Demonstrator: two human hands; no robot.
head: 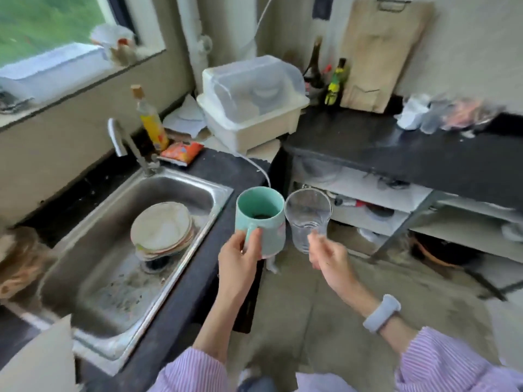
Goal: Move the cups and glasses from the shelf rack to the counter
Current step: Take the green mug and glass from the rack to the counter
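My left hand (240, 257) grips the handle of a mint-green mug (261, 219), held upright in the air over the right edge of the dark sink counter (198, 278). Right beside it, my right hand (328, 257) holds a clear drinking glass (307, 219) by its lower part, also upright. Mug and glass almost touch. Behind them stands the shelf rack (396, 216) with white shelves under a black counter top (396, 148); blurred items lie on its shelves.
A steel sink (113, 278) at left holds a stack of dirty plates (162, 229), with a tap behind. A covered white dish drainer (252, 106), bottles and a wooden cutting board (385, 55) stand at the back. Crumpled bags lie on the black top at right.
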